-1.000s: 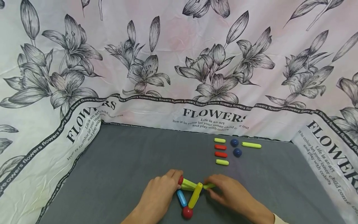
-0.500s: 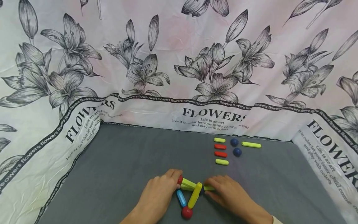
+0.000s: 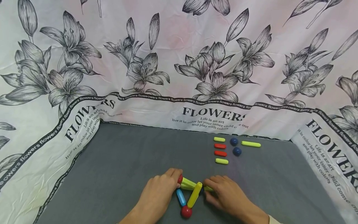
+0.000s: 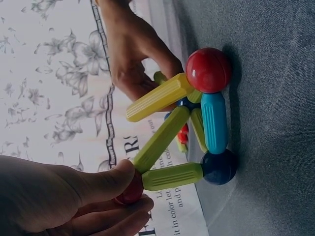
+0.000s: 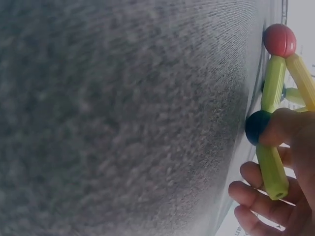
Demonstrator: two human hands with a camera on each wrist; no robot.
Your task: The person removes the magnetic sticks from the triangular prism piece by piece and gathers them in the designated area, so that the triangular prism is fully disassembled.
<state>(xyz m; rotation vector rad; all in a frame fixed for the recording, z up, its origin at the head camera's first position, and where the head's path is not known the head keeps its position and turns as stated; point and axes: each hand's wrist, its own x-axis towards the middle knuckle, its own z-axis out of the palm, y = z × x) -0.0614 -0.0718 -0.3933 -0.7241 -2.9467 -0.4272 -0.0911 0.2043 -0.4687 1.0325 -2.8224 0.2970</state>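
Magnetic sticks and balls form a joined frame between the hands. My left hand (image 3: pixel 160 189) pinches its raised red ball (image 4: pixel 132 189) between thumb and fingers. Two yellow-green sticks (image 4: pixel 172 177) run from that ball. A light blue stick (image 3: pixel 181 197) links a dark blue ball (image 4: pixel 219 167) to the lower red ball (image 3: pixel 186 212), from which a yellow stick (image 3: pixel 195 195) slants up, its far end free. My right hand (image 3: pixel 225 193) pinches another dark blue ball (image 5: pixel 256 128); a yellow-green stick (image 5: pixel 272 172) sticks out from it across the fingers.
Behind the right hand lie loose short yellow-green sticks (image 3: pixel 222 161), red sticks (image 3: pixel 220 153), two dark blue balls (image 3: pixel 237 151) and a longer yellow-green stick (image 3: pixel 251 144). Grey cloth (image 3: pixel 126 155) covers the table, and a flower-printed sheet (image 3: pixel 173 77) hangs behind and at the sides.
My right hand has shifted slightly, its fingers now closer round the dark blue ball and the outer yellow-green stick. The left hand and the frame stay nearly still.
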